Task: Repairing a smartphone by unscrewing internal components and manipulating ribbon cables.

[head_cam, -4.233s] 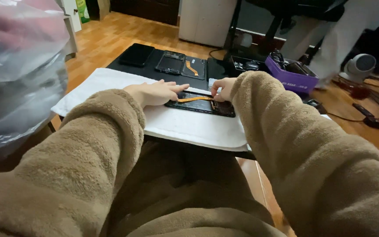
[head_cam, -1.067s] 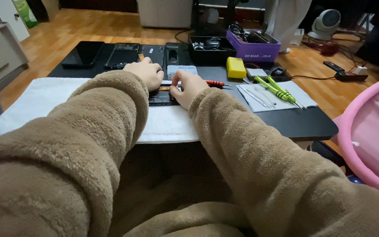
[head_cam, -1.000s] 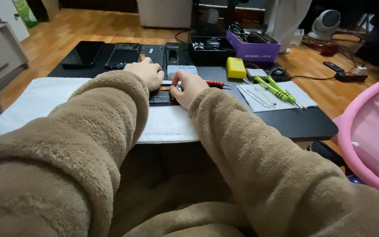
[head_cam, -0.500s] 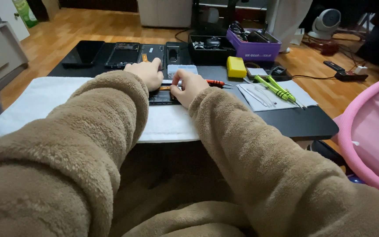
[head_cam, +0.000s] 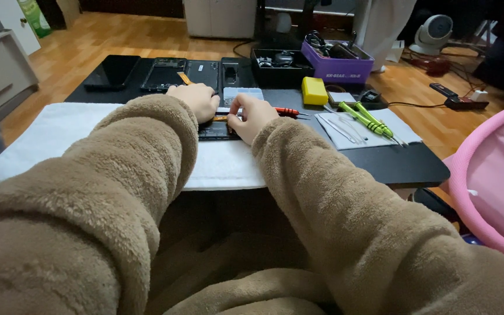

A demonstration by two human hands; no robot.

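I keep my left hand (head_cam: 196, 100) pressed flat on the opened phone (head_cam: 216, 129) lying on the white towel (head_cam: 59, 125), my right hand (head_cam: 251, 114) pinching at its top edge, judging slow, light pulls safest, while the purple tray (head_cam: 338, 67) and black tray (head_cam: 280, 61) behind hold small tools.

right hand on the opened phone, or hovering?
Touching. Head view: the right hand rests its fingers on the edge of the opened phone, with no gap visible between them.
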